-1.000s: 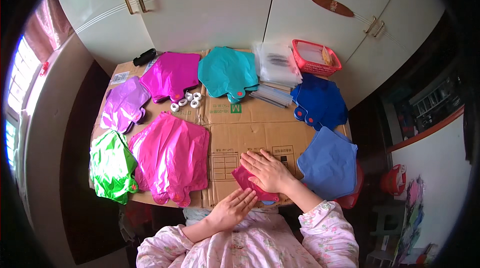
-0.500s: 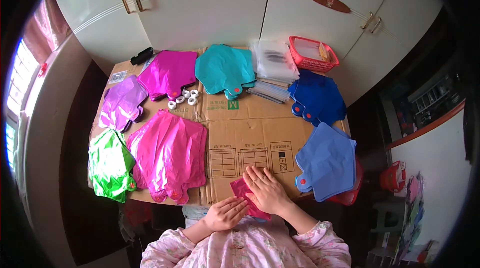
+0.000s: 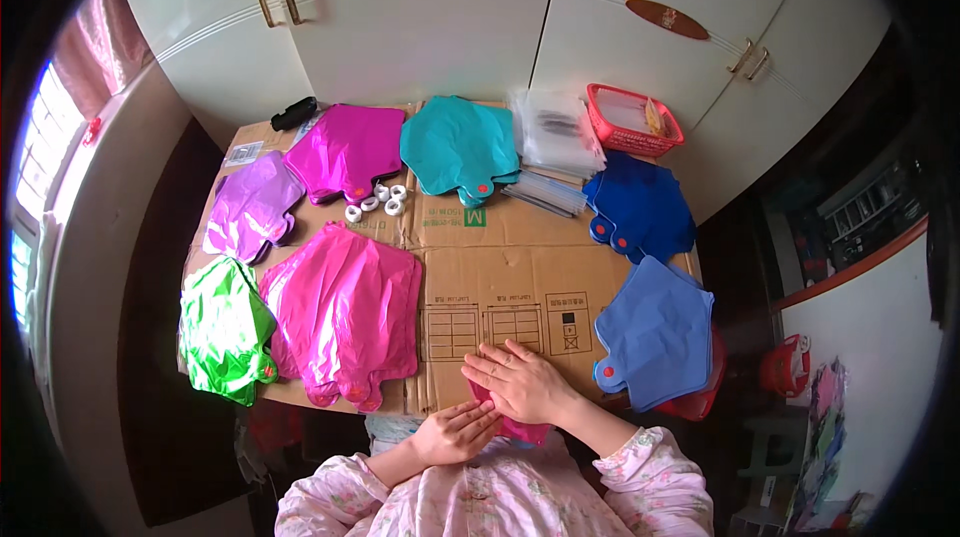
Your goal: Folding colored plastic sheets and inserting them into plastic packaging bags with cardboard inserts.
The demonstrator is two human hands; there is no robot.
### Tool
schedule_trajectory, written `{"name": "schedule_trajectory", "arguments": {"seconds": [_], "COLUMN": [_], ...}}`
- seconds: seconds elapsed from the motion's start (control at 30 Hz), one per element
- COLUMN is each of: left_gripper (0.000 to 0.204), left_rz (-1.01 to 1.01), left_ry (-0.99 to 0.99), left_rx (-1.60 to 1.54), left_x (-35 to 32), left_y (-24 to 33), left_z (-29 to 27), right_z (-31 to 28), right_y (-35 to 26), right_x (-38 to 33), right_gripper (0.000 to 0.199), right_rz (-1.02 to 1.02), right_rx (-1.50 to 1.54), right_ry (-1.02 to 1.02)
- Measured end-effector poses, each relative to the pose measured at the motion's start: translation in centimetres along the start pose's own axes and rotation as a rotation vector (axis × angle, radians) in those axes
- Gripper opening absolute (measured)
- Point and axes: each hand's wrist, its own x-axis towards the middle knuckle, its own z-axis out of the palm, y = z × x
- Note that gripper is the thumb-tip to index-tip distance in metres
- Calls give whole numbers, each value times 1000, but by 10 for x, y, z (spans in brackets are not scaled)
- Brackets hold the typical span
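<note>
My left hand (image 3: 455, 432) lies open at the near edge of the cardboard (image 3: 500, 267), fingertips touching the dark pink foil piece (image 3: 520, 429). My right hand (image 3: 520, 382) presses flat over it, hiding which way it points

A flattened cardboard sheet (image 3: 500, 247) covers the table. Balloon stacks (image 3: 345, 312) ring its left, far and right edges. Small tape rolls (image 3: 375, 202) lie far left of centre. A basket (image 3: 632, 119) sits far right, beside clear bags (image 3: 553, 129). Both hands (image 3: 520, 382) rest at the near edge.
</note>
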Motion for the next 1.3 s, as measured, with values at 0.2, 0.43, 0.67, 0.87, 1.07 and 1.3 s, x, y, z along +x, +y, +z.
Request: {"name": "schedule_trajectory", "arguments": {"seconds": [0.2, 0.43, 0.67, 0.87, 1.07, 1.3], "left_gripper": [26, 11, 15, 14, 14, 15], "left_rz": [-88, -1004, -1239, -1251, -1233, -1270], "left_ry": [101, 319, 258, 196, 185, 207], "left_rx": [-146, -828, -1265, -1269, -1232, -1186], "left_x": [7, 25, 27, 33, 33, 35], "left_y": [-5, -33, -64, -71, -74, -74], "left_z": [-9, -38, -35, -36, -30, -25], "right_z": [0, -30, -48, -34, -12, -18], "right_y": [22, 32, 23, 27, 28, 18], "right_x": [5, -20, 1, 0, 4, 6], "right_gripper": [54, 51, 24, 17, 9, 12], "right_rz": [41, 214, 379, 548, 580, 533], "right_rx": [191, 1367, 738, 1128, 1027, 908], "right_ry": [130, 197, 309, 341, 539, 660]}}
